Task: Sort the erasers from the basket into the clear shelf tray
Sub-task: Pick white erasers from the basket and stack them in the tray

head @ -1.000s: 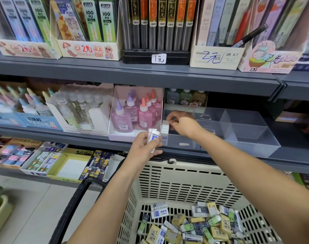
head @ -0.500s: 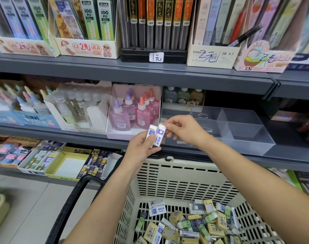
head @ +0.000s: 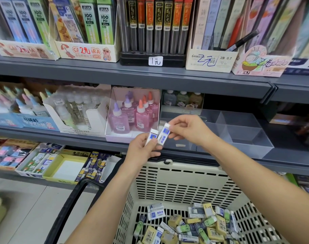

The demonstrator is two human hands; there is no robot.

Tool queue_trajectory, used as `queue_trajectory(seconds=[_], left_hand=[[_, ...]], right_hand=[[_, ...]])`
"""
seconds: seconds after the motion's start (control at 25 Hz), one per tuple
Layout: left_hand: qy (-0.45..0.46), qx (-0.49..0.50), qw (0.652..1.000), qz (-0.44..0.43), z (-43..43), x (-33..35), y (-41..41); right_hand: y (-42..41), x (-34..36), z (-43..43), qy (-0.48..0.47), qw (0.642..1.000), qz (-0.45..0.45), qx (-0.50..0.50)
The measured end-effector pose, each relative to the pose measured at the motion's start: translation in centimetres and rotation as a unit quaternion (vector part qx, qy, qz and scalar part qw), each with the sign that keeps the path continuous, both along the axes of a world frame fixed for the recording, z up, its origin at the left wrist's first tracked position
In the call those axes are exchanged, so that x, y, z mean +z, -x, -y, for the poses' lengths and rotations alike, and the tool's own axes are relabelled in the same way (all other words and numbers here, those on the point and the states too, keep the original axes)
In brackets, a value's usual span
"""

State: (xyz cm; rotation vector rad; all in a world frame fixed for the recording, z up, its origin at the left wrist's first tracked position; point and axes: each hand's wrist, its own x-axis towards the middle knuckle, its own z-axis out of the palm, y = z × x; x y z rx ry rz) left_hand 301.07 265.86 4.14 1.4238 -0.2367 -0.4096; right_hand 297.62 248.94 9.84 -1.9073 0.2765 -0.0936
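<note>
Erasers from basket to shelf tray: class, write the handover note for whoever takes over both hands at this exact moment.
Left hand: holds a white-and-blue eraser.
Right hand: pinches a second blue-label eraser by its top end, beside the first.
Clear shelf tray: on the middle shelf behind the hands; its visible compartments look nearly empty.
Basket: below, with many mixed erasers in it.
Left to do: place these two, then sort the rest.

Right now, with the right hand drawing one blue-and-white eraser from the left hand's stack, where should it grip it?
At the eraser's free upper end, coming from above right. It stands tilted, lower end tucked in the left hand beside a second eraser, so only the top is clear. The right hand already pinches there with its fingertips.
</note>
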Motion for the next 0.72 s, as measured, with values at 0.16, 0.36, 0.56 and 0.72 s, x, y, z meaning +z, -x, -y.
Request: queue_trajectory(seconds=[0.16, 0.36, 0.56, 0.72], left_hand=[[-0.024, 0.069, 0.995, 0.062, -0.6, 0.1, -0.6], [-0.069, 0.088, 0.987, 0.113, -0.7, 0.4, -0.8], [-0.080, 0.106, 0.988, 0.074, -0.4, 0.0, -1.2], [-0.088, 0.087, 0.989, 0.079, -0.3, 0.0, -1.1]], right_hand=[[-2.2, 1.0, 2.4, 0.013, 0.990, 0.046, -0.132], [-5.1, -0.2, 1.9, 0.202, 0.971, 0.018, -0.127], [-6.4, -1.4, 0.9, 0.267, 0.961, -0.035, -0.063], [-6.4, -2.8, 0.5, 0.310, 0.949, -0.043, -0.048]])
